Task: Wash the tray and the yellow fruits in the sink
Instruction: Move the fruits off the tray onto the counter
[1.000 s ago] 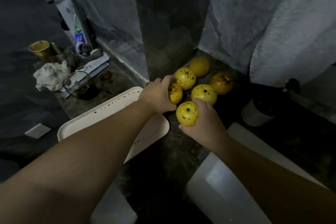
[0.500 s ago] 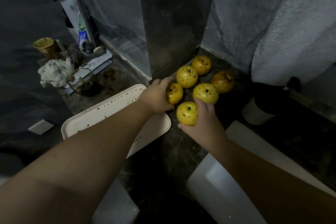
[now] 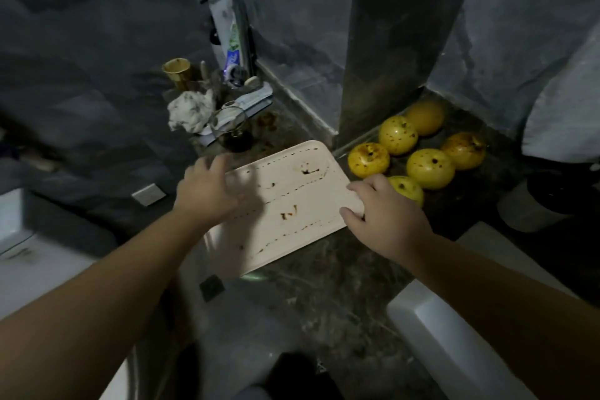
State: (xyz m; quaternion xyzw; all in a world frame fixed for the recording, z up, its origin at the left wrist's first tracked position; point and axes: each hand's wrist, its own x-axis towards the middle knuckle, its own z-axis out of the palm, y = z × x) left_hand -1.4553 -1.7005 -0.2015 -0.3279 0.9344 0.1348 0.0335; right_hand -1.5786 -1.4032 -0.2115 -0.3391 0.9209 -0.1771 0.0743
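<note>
A white tray (image 3: 292,201) with brown stains lies flat on the dark marble counter. My left hand (image 3: 207,188) hovers blurred over its left edge with the fingers spread. My right hand (image 3: 386,214) grips the tray's right rim between thumb and fingers. Several yellow fruits with brown spots (image 3: 430,167) sit in a cluster on the counter right of the tray, in the corner by the wall. The nearest fruit (image 3: 409,190) is partly hidden behind my right hand.
A glass cup (image 3: 232,130), a crumpled cloth (image 3: 191,110), a yellow cup (image 3: 177,73) and a toothpaste tube (image 3: 229,39) crowd the counter behind the tray. A steel pillar (image 3: 399,26) stands at the back. A white basin (image 3: 454,334) lies lower right.
Both hands have let go of the fruits they held, which now rest on the counter. The hands have moved left to the tray's two sides. The camera has swung left.
</note>
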